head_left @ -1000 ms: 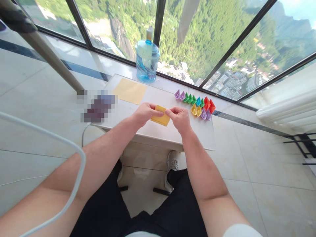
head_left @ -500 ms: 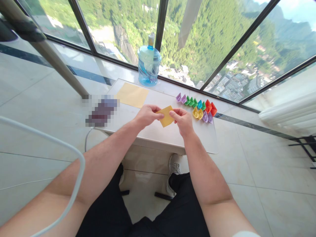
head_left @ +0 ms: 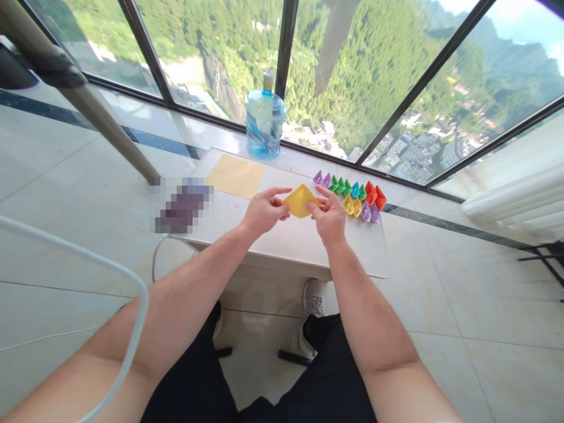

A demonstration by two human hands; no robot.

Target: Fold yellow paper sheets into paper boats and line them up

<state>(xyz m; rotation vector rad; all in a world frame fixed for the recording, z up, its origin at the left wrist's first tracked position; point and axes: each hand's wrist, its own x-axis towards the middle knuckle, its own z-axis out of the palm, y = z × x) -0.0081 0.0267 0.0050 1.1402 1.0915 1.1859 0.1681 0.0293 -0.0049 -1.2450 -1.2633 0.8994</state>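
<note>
A folded piece of yellow paper [head_left: 300, 201], diamond-shaped from here, is held up over the table between my two hands. My left hand [head_left: 265, 211] pinches its left corner between thumb and lower fingers, with the index finger stretched out above. My right hand [head_left: 328, 216] grips the right side, thumb on the near face and fingers behind. To the right stand rows of small folded paper boats: purple [head_left: 322, 178], green [head_left: 341, 185], blue [head_left: 355, 189], red [head_left: 375, 195] and yellow ones [head_left: 352, 205]. A flat yellow sheet [head_left: 237, 175] lies at the back left.
The white table [head_left: 282, 249] stands by tall windows. Behind it is a blue water jug [head_left: 265, 126]. A blurred-out object [head_left: 183, 205] lies at the table's left end. A slanting pole [head_left: 110, 129] and a white cable [head_left: 143, 294] are on the left.
The yellow paper has turned from a tilted square into a diamond with its point up. My left index finger has lifted off it, and my right fingers have spread.
</note>
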